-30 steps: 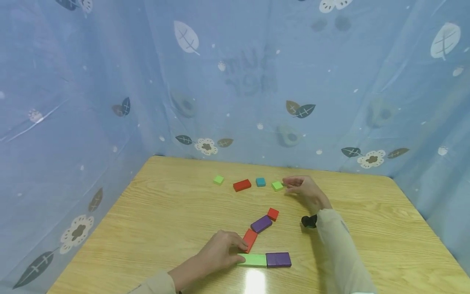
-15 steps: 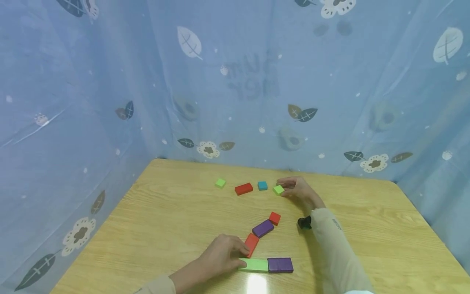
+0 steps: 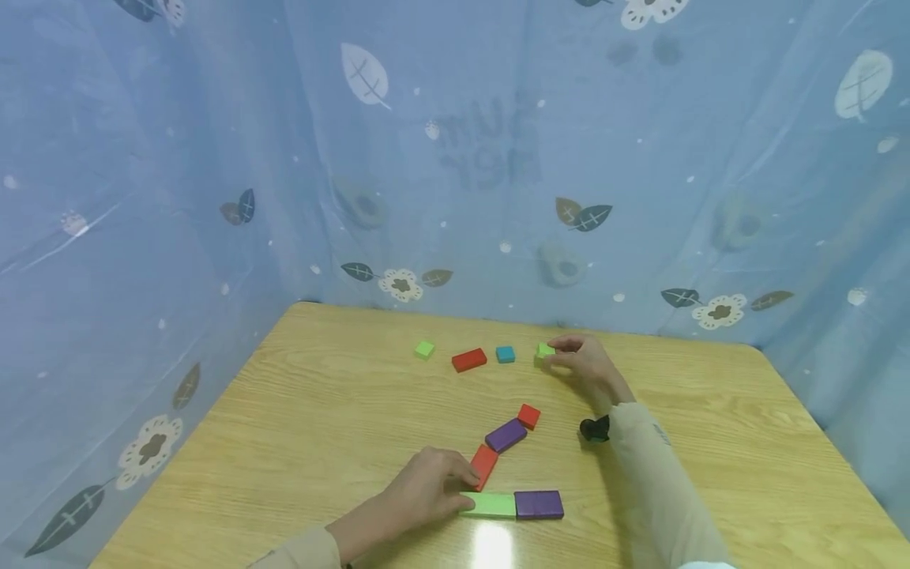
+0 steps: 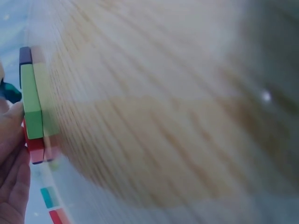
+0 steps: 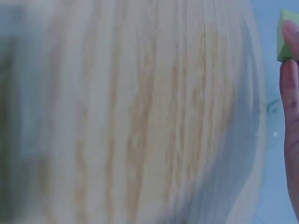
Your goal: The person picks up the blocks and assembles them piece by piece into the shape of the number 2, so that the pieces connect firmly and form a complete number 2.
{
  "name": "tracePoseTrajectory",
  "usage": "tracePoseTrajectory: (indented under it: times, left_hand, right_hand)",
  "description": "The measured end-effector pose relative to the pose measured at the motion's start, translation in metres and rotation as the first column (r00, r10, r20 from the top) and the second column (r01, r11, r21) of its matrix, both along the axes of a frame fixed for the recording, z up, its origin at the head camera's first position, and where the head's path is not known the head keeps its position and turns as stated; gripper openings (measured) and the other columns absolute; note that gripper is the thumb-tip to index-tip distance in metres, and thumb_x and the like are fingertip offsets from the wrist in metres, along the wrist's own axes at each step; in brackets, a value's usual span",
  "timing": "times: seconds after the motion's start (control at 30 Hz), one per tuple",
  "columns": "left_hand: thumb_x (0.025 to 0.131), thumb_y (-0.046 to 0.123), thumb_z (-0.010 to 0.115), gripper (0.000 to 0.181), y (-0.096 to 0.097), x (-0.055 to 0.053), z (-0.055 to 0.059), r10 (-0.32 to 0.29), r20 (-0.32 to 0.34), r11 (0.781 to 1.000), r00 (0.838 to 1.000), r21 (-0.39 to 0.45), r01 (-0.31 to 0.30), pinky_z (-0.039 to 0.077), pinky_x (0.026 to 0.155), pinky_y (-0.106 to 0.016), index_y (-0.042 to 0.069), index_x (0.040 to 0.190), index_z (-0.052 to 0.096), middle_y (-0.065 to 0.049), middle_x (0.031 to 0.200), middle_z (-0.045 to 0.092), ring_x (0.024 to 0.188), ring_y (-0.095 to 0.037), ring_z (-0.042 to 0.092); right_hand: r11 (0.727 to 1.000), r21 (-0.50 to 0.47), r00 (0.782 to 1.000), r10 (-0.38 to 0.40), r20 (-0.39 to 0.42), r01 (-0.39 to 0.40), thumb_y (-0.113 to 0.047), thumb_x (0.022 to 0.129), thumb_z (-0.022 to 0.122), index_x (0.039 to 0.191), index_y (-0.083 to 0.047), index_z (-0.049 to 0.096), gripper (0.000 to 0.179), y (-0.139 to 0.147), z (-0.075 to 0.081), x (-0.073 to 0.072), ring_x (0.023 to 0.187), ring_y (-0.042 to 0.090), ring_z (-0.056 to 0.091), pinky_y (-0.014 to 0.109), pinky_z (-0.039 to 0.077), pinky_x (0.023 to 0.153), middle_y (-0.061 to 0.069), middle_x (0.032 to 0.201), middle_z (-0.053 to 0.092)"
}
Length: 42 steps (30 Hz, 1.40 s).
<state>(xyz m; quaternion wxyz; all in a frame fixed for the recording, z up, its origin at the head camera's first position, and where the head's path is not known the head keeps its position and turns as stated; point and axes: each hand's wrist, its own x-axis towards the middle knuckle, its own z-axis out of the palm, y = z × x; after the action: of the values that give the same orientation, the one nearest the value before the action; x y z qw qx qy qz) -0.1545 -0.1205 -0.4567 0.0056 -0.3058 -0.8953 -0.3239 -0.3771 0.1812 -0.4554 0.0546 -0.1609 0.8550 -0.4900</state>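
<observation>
My right hand (image 3: 586, 362) pinches a small lime-green block (image 3: 543, 352) between thumb and fingers at the back of the table. In the right wrist view that green block (image 5: 286, 35) is partly cut off by the frame edge. My left hand (image 3: 426, 487) rests at the front, its thumb at the left end of a long light green block (image 3: 490, 505) and a fingertip on a red block (image 3: 485, 465). A purple block (image 3: 539, 504) adjoins the green one's right end. From the red block, another purple block (image 3: 506, 435) and a small red block (image 3: 529, 416) run up to the right.
Along the back lie a lime-green block (image 3: 424, 349), a red block (image 3: 469, 360) and a small blue block (image 3: 505, 354). Blue patterned curtains (image 3: 455, 158) enclose the wooden table (image 3: 320, 411) at the back and sides.
The right hand has reached left to the lime-green block, taken hold of it between thumb and fingers, and tilted it. The left hand stays at the front blocks.
</observation>
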Motion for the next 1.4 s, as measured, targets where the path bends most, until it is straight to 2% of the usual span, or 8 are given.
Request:
tracePoseTrajectory:
  times: [0.13, 0.27, 0.47, 0.63, 0.8, 0.93, 1.13, 1.4]
  left_hand:
    - [0.076, 0.015, 0.081, 0.021, -0.001, -0.001, 0.001, 0.007, -0.005, 1.000, 1.000, -0.001, -0.007, 0.050, 0.085, -0.019, 0.012, 0.096, 0.076, 0.007, 0.096, 0.071, 0.093, -0.004, 0.065]
    - [0.076, 0.015, 0.081, 0.021, -0.003, -0.001, 0.002, 0.003, -0.019, 1.000, 1.000, -0.004, -0.003, 0.051, 0.085, -0.019, 0.011, 0.096, 0.076, 0.006, 0.096, 0.071, 0.093, -0.005, 0.065]
    - [0.076, 0.014, 0.081, 0.021, -0.006, -0.003, 0.004, -0.001, -0.032, 1.000, 1.000, -0.021, 0.000, 0.051, 0.085, -0.020, 0.010, 0.096, 0.076, 0.004, 0.097, 0.071, 0.093, -0.007, 0.066]
    - [0.076, 0.014, 0.081, 0.021, -0.007, -0.006, 0.007, 0.007, -0.035, 1.000, 0.999, -0.028, -0.008, 0.051, 0.086, -0.021, 0.011, 0.097, 0.076, 0.005, 0.097, 0.071, 0.093, -0.008, 0.066]
    - [0.076, 0.014, 0.081, 0.021, -0.006, -0.007, 0.008, 0.011, -0.016, 1.000, 1.000, -0.027, -0.011, 0.051, 0.086, -0.022, 0.012, 0.097, 0.076, 0.006, 0.097, 0.071, 0.094, -0.008, 0.065]
    - [0.076, 0.014, 0.081, 0.022, -0.004, -0.007, 0.006, 0.012, -0.013, 0.999, 1.000, -0.030, -0.012, 0.051, 0.087, -0.022, 0.012, 0.097, 0.076, 0.006, 0.098, 0.071, 0.095, -0.008, 0.065]
    - [0.077, 0.016, 0.081, 0.022, -0.003, -0.004, 0.002, 0.013, -0.001, 0.999, 1.000, -0.038, -0.013, 0.051, 0.087, -0.021, 0.013, 0.098, 0.076, 0.007, 0.099, 0.071, 0.096, -0.006, 0.065]
    - [0.077, 0.016, 0.081, 0.022, 0.000, -0.003, -0.003, -0.007, -0.014, 1.000, 1.000, -0.023, 0.006, 0.050, 0.087, -0.021, 0.012, 0.098, 0.076, 0.007, 0.099, 0.071, 0.095, -0.005, 0.064]
  right_hand:
    - [0.999, -0.032, 1.000, -0.021, -0.014, 0.021, -0.015, 0.082, 0.077, 0.112, 0.003, 0.067, 0.037, -0.002, 0.005, 0.006, 0.103, 0.029, 0.062, 0.026, 0.053, 0.081, 0.020, 0.116, 0.064]
    - [0.996, -0.086, 0.999, 0.007, -0.045, -0.011, -0.011, 0.081, 0.077, 0.110, 0.005, 0.068, 0.034, -0.008, 0.010, 0.014, 0.100, 0.025, 0.065, 0.024, 0.054, 0.081, 0.022, 0.115, 0.064]
    - [0.982, -0.147, 0.989, 0.102, -0.105, -0.117, -0.012, 0.080, 0.078, 0.106, 0.004, 0.070, 0.032, -0.019, 0.020, 0.030, 0.090, 0.013, 0.066, 0.024, 0.055, 0.079, 0.022, 0.111, 0.066]
    - [0.959, -0.168, 0.968, 0.206, -0.140, -0.229, -0.004, 0.080, 0.076, 0.103, 0.006, 0.070, 0.025, -0.023, 0.023, 0.043, 0.093, 0.019, 0.067, 0.025, 0.055, 0.082, 0.023, 0.108, 0.066]
    - [0.949, -0.099, 0.943, 0.280, -0.178, -0.300, -0.001, 0.079, 0.075, 0.101, 0.005, 0.071, 0.022, -0.020, 0.021, 0.056, 0.090, 0.025, 0.067, 0.026, 0.056, 0.078, 0.020, 0.101, 0.068]
    - [0.956, 0.009, 0.929, 0.288, -0.232, -0.294, -0.003, 0.078, 0.077, 0.097, 0.003, 0.072, 0.021, -0.018, 0.016, 0.062, 0.084, 0.024, 0.068, 0.025, 0.057, 0.074, 0.016, 0.094, 0.070]
    - [0.952, 0.161, 0.892, 0.300, -0.338, -0.259, -0.006, 0.075, 0.079, 0.093, 0.002, 0.073, 0.020, -0.019, 0.003, 0.059, 0.080, 0.025, 0.068, 0.027, 0.058, 0.071, 0.014, 0.091, 0.070]
    - [0.932, 0.186, 0.880, 0.356, -0.314, -0.310, -0.001, 0.076, 0.078, 0.095, 0.005, 0.073, 0.020, -0.021, -0.008, 0.054, 0.087, 0.031, 0.068, 0.029, 0.057, 0.075, 0.018, 0.096, 0.070]
